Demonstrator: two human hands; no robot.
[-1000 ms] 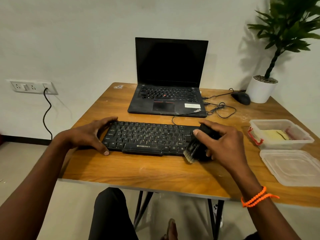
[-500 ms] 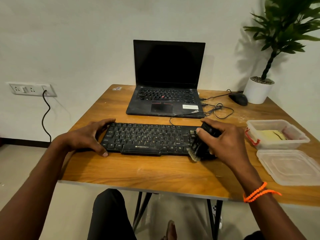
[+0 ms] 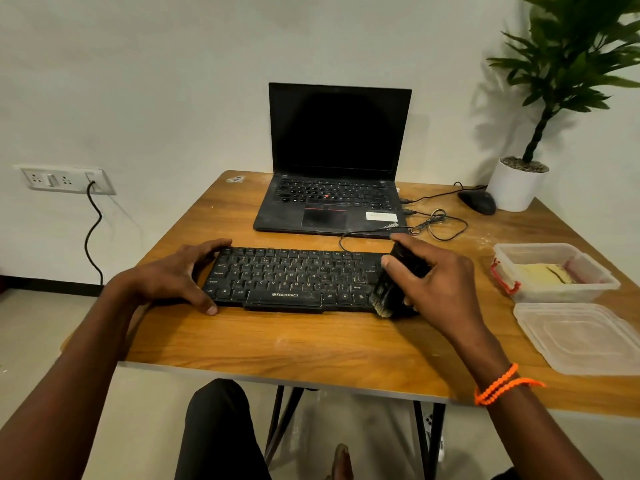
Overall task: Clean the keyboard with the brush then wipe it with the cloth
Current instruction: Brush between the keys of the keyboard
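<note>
A dusty black keyboard (image 3: 291, 278) lies flat near the front of the wooden table (image 3: 298, 344). My left hand (image 3: 176, 271) grips its left end, fingers curled over the back edge and thumb at the front corner. My right hand (image 3: 436, 278) holds a black brush (image 3: 391, 285) over the keyboard's right end, its pale bristles down on the keys near the front right corner. A yellow cloth (image 3: 540, 273) lies folded inside a clear plastic box (image 3: 512, 251) at the right.
An open black laptop (image 3: 332, 199) stands behind the keyboard, with cables (image 3: 440, 225) and a black mouse (image 3: 479, 201) to its right. A white plant pot (image 3: 517, 185) sits at the back right corner. The box's clear lid (image 3: 581, 337) lies near the front right edge.
My right hand has drawn the brush slightly toward me along the keyboard's right end. My left hand stays on the left end. The camera has tilted a little.
</note>
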